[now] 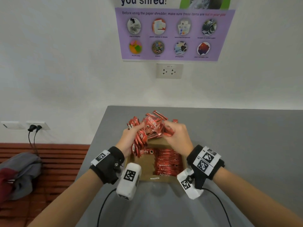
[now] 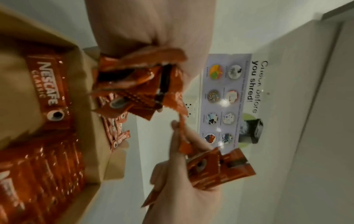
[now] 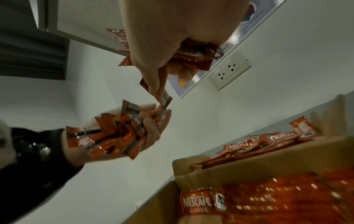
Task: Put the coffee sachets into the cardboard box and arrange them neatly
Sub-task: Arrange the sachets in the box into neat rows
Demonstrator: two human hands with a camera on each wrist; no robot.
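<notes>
Holding a bunch of red coffee sachets (image 1: 140, 138), the left hand (image 1: 129, 140) has its fingers curled round them above the far-left corner of the cardboard box (image 1: 147, 163). Right hand (image 1: 177, 136) is also clamped on a smaller bundle of sachets (image 1: 168, 132), thumb and fingers pinched on them, over the far-right edge of the box. Both hands sit close together, nearly touching at the fingertips in the wrist views.

Open box rests on the grey bench (image 1: 237, 145), near the person. Inside, right part holds a neat row of sachets (image 1: 168, 163) stacked side by side, labels facing up; one single sachet (image 1: 146, 151) lies flat at the far-left of the box floor, rest of the left floor is bare cardboard. Loose pile of sachets (image 1: 154, 118) lies on the bench just beyond the far wall of the box, jumbled.

Black wrist straps with white marker tags on both wrists. On the wall beyond: purple shredder poster (image 1: 173, 33), white double socket (image 1: 169, 71) under it. Far left, low: plugged black cables (image 1: 33, 128), grey and red cloth (image 1: 19, 174) on a reddish slatted bench seat (image 1: 62, 161).
</notes>
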